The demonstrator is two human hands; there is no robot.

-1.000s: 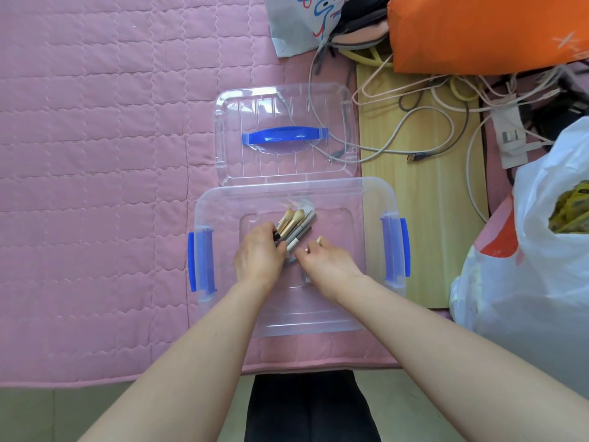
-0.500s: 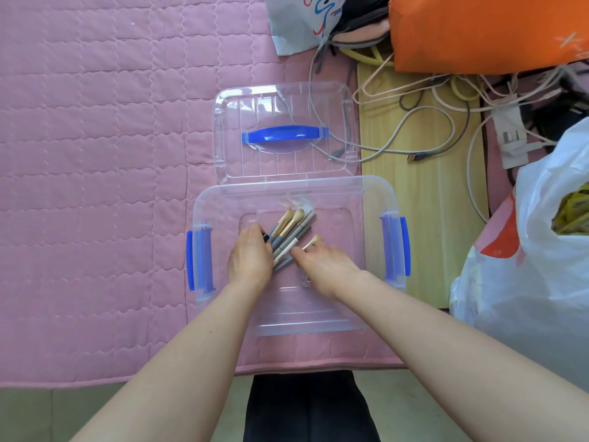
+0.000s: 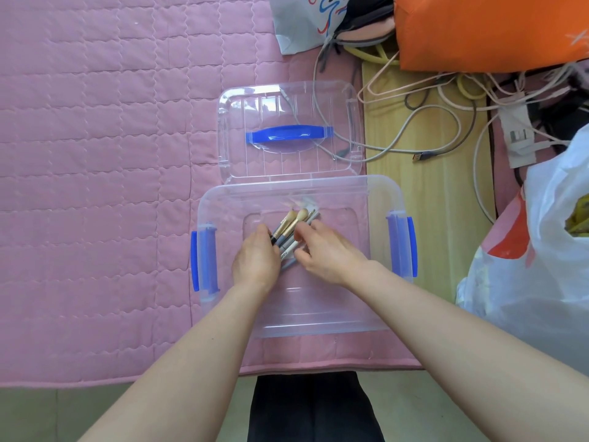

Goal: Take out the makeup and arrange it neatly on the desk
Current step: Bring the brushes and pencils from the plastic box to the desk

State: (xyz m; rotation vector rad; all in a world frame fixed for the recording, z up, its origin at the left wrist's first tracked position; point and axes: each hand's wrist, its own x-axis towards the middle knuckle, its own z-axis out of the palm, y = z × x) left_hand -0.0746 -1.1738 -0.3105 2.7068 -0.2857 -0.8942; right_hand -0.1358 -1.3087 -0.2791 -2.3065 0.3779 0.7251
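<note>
Makeup brushes inside clear box

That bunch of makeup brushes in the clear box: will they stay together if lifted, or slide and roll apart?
The makeup brushes look slim, round-handled and smooth, so loose ones would likely roll or slip. They seem stiff and light. With the left hand and right hand gathering them inside the clear box, they should probably lift together.

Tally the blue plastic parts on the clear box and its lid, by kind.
Blue carry handle on the lid: 1
Blue side latches on the box, left and right: 2
Total: 3
</note>
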